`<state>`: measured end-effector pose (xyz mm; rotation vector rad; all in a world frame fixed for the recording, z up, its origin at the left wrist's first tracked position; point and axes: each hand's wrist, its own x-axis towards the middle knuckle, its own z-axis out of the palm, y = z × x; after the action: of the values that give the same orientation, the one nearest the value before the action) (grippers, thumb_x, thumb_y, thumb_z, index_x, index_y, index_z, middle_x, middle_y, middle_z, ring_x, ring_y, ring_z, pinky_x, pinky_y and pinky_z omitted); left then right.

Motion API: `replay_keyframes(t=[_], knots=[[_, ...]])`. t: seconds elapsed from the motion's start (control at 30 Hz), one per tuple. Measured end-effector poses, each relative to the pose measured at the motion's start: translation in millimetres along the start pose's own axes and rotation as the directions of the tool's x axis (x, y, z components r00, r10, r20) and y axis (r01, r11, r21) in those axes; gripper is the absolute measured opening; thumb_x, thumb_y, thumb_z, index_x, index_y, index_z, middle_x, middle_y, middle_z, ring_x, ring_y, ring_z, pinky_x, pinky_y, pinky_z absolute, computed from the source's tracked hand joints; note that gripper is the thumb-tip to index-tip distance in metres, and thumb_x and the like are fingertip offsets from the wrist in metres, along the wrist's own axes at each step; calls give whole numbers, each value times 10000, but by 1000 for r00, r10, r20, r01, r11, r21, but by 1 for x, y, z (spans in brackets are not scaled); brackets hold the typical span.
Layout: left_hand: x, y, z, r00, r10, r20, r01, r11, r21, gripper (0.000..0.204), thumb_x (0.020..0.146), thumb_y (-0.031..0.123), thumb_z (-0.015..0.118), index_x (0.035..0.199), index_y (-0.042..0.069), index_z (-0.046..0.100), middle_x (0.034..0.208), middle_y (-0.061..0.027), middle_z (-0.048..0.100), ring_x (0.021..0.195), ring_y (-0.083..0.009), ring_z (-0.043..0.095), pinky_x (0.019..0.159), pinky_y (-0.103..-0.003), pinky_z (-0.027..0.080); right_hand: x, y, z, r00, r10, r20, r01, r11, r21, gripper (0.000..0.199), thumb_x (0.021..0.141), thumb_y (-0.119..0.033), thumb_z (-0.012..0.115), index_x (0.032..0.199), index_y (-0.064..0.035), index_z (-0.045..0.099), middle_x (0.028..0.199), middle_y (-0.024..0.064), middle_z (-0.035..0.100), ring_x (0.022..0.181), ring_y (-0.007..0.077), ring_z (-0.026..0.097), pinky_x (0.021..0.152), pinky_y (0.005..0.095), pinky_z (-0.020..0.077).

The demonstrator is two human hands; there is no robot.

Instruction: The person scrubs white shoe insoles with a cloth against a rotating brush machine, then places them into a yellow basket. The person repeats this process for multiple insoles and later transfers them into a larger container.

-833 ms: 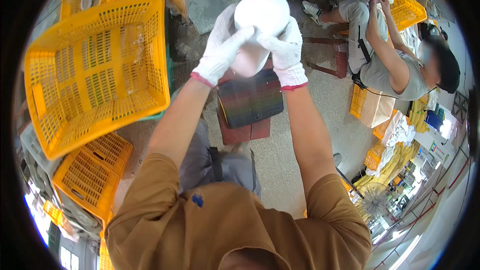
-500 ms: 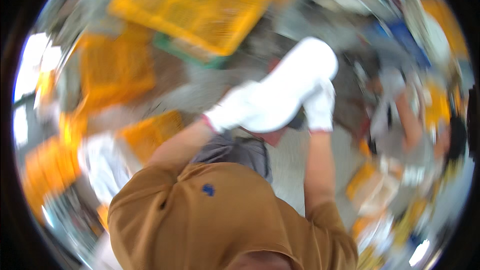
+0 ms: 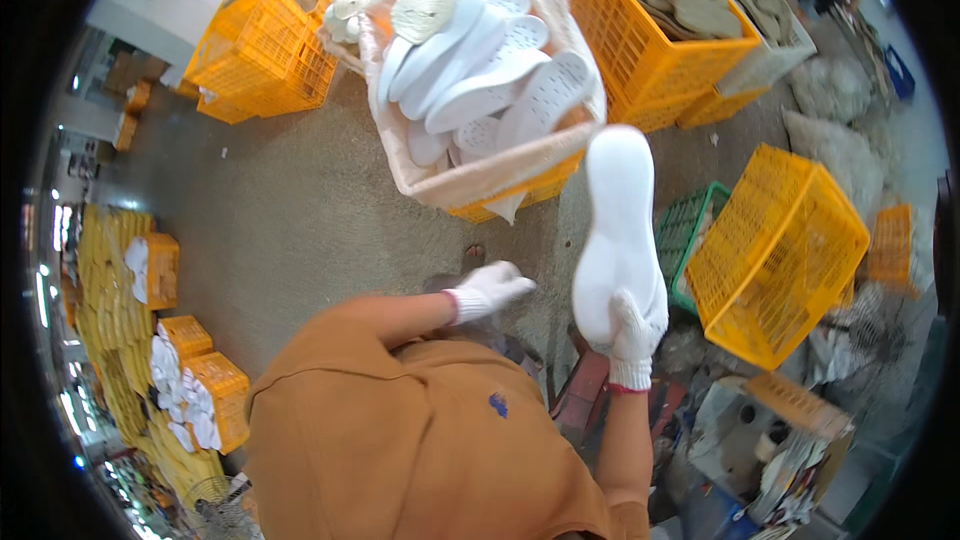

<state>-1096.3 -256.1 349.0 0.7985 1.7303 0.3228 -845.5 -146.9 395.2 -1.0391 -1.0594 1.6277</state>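
Right grip [image 3: 635, 334] holds one white sole [image 3: 617, 225]

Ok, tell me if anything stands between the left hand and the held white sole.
Nothing visible does: only floor shows in the gap between the left hand and the white sole, which the right hand grips at its lower end.

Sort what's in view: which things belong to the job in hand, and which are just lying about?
Apparently part of the job:
white shoe sole, held in the right hand
white soles in the lined crate

Apparently just lying about:
green crate
yellow crate at right
yellow crate of beige soles
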Motion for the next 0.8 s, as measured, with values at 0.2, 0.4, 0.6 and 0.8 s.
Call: replay_keyframes(t=[0.2,0.4,0.6,0.8], knots=[[27,-142,-152,702,-293,-649,-7,909,-417,961,861,570,811,1478,-63,434,1393,-297,612,1268,-394,627,1087,-449,489,135,86,251,997,49,67,-64,967,247,485,973,-95,736,1407,-4,542,1263,86,665,1104,208,640,983,369,530],[104,-151,-195,606,-200,-770,-192,903,-385,733,899,380,800,1430,-14,484,1318,-241,619,1199,-370,630,1057,-469,488,198,135,302,751,657,70,-390,526,-756,525,971,-478,702,1047,38,759,953,95,752,883,186,659,850,345,524],[142,-147,-184,434,-360,-826,-290,812,-506,367,930,253,708,1131,-48,641,991,-170,702,884,-299,673,817,-447,542,244,75,210,980,190,-60,-137,424,-895,620,877,-515,781,1240,-18,708,1071,219,740,1020,385,708,936,467,529],[135,-129,-192,437,-446,-781,10,871,-491,587,1001,434,620,1245,-99,635,1259,-335,664,1136,-483,648,970,-510,499,335,103,162,977,213,-31,-203,867,-455,764,921,-513,788,1441,8,582,1399,188,656,1281,269,614,1085,377,471]])
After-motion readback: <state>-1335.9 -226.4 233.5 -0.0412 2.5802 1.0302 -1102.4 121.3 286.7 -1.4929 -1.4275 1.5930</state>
